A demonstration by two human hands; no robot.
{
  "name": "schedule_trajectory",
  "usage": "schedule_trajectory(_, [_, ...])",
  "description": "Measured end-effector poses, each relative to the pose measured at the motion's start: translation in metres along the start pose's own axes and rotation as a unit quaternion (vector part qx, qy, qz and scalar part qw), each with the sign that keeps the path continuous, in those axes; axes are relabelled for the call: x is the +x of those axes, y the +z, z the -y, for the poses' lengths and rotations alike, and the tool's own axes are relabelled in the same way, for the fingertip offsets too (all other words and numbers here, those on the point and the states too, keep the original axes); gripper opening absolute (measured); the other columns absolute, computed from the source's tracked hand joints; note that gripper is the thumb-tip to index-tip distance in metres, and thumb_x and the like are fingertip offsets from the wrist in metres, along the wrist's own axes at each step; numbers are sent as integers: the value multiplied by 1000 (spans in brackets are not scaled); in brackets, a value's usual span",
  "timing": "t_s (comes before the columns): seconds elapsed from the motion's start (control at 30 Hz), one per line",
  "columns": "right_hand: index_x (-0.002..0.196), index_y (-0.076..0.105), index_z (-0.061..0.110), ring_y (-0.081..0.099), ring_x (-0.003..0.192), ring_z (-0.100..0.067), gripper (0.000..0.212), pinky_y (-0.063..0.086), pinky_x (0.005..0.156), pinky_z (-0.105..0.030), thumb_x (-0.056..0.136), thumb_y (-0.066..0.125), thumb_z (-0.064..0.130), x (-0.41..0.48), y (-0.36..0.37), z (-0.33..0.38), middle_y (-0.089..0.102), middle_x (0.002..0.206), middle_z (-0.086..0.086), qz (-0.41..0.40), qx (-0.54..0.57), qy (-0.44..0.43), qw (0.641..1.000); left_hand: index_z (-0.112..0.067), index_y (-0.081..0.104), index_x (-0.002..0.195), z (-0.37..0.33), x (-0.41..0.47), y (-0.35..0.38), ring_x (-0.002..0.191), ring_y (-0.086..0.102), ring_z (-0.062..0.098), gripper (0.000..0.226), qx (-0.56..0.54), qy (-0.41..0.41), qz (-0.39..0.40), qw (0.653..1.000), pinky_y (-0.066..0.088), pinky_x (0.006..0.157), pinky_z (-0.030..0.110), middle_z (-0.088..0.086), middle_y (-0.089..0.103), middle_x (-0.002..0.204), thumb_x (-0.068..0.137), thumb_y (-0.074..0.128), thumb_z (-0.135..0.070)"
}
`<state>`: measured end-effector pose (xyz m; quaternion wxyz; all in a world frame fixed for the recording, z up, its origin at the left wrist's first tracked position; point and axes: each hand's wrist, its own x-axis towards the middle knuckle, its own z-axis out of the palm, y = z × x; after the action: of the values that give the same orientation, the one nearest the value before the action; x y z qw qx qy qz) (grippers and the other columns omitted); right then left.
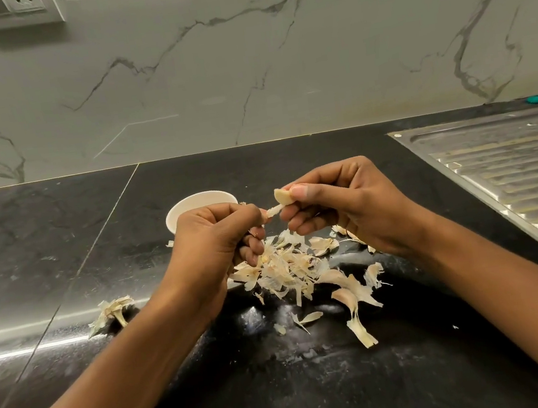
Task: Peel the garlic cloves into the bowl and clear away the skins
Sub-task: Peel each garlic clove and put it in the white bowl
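Garlic clove (282, 197) pinched in right hand (340, 204), left hand (214, 242) pinching skin.

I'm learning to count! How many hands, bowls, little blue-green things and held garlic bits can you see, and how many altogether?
Hands: 2 (left hand, right hand)
White bowl: 1
Blue-green thing: 1
Garlic clove in the right hand: 1
Skin strip in the left hand: 1
Total: 6
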<state>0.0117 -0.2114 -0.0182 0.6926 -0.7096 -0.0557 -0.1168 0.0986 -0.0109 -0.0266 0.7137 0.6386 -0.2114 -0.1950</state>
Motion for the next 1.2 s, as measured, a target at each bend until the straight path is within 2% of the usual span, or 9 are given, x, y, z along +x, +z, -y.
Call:
schedule_trajectory(0.1, [114, 74, -2, 78, 84, -25, 27, 65, 76, -30, 96, 65, 17, 2, 0, -2, 79, 101, -22, -6, 22, 15, 1000, 23, 64, 92, 1, 1, 0, 50, 51, 15, 23, 7, 4, 4, 1000, 45, 45, 21, 11, 59, 64, 91, 69, 1])
schedule_trajectory(0.4, [114, 72, 2, 68, 75, -13, 20, 60, 71, -22, 107, 56, 13, 7, -2, -3, 74, 90, -9, -36, 78, 86, 993, 21, 66, 93, -2, -1, 0, 50, 50, 16, 20, 3, 11, 9, 1000, 44, 44, 21, 12, 58, 64, 91, 68, 2])
schedule_trajectory(0.57, [114, 70, 3, 65, 78, -13, 31, 59, 71, -22, 105, 60, 31, 5, -4, 0, 71, 93, -8, 11, 63, 119, 991, 22, 63, 90, -3, -2, -1, 50, 49, 18, 23, 2, 25, 4, 1000, 44, 45, 22, 11, 59, 62, 90, 69, -1])
schedule_trajectory(0.67, [107, 71, 4, 62, 74, -14, 29, 58, 68, -22, 94, 72, 30, 4, -4, 1, 68, 89, -7, 18, 31, 113, 993, 20, 64, 89, -4, -3, -1, 51, 49, 18, 21, -1, 29, 11, 1000, 44, 45, 22, 12, 58, 63, 90, 68, 0])
schedule_trajectory(0.73, [104, 72, 6, 62, 71, -14, 24, 57, 65, -21, 98, 70, 29, 5, -3, 0, 70, 88, -9, 9, 22, 114, 993, 19, 64, 89, -4, -4, 0, 51, 49, 19, 19, 0, 30, 17, 999, 43, 44, 22, 12, 58, 64, 91, 68, 1])
schedule_trajectory(0.8, [106, 72, 3, 66, 71, -14, 30, 59, 65, -22, 104, 63, 31, 6, -3, 0, 73, 90, -12, -11, 31, 113, 993, 20, 64, 89, -3, -4, 0, 51, 49, 19, 18, -1, 33, 21, 999, 42, 44, 23, 12, 57, 64, 90, 67, 2])
schedule_trajectory(1.03, [115, 72, -5, 76, 78, -19, 36, 65, 71, -26, 107, 57, 27, 6, -8, 3, 79, 99, -20, -74, 80, 102, 989, 6, 68, 80, -4, -4, -2, 50, 49, 19, 12, 6, 40, 16, 999, 41, 46, 26, 10, 57, 62, 91, 64, 3])
schedule_trajectory(1.2, [125, 71, -3, 79, 97, -25, 35, 66, 82, -30, 106, 58, 24, 4, -11, 6, 76, 118, -25, -40, 110, 107, 987, 2, 72, 70, -1, -5, -5, 49, 55, 22, 22, 134, 147, -21, 980, 43, 45, 28, 16, 64, 61, 91, 68, 0])
